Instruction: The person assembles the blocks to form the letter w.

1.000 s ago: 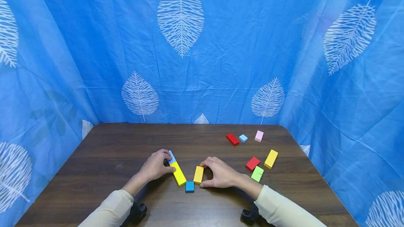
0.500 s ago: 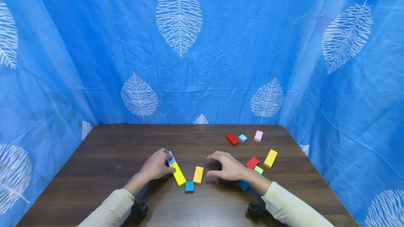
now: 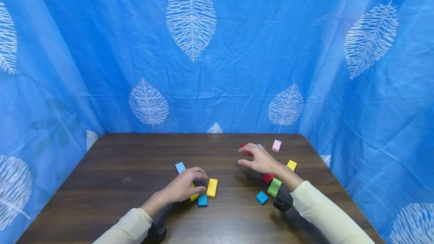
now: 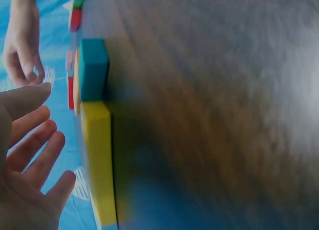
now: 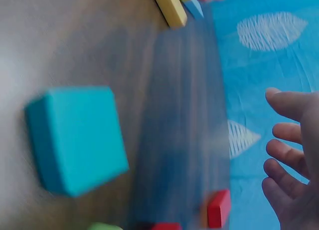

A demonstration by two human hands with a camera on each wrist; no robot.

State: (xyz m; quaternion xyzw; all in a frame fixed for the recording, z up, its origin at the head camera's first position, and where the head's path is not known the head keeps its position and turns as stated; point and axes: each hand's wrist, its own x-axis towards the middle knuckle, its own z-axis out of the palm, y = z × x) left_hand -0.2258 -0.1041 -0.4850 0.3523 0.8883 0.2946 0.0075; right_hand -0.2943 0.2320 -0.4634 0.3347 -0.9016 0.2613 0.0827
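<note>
My left hand (image 3: 186, 185), fingers spread and holding nothing, hovers over a long yellow block (image 4: 99, 160) that it mostly covers in the head view. A light blue block (image 3: 180, 167) continues that block's far end. At its near end lies a small blue block (image 3: 202, 201), beside an upright-running yellow-orange block (image 3: 212, 188). Farther right, my right hand (image 3: 261, 159) is raised over the table with loose, empty fingers. Its fingertips overlap a red block (image 3: 244, 145) at the back, and a small light blue block (image 3: 260, 145) peeks out behind it.
A pink block (image 3: 276, 145) lies at the back right of the brown table (image 3: 135, 153). Around my right forearm are a yellow block (image 3: 291, 165), a second red block (image 3: 268, 178), a green block (image 3: 274, 187) and another blue block (image 3: 262, 198). A blue leaf-patterned curtain (image 3: 237, 67) surrounds the table.
My right hand has let go of the yellow-orange block and moved right and away toward the back. My left hand has come off the light blue and yellow blocks and shifted right.
</note>
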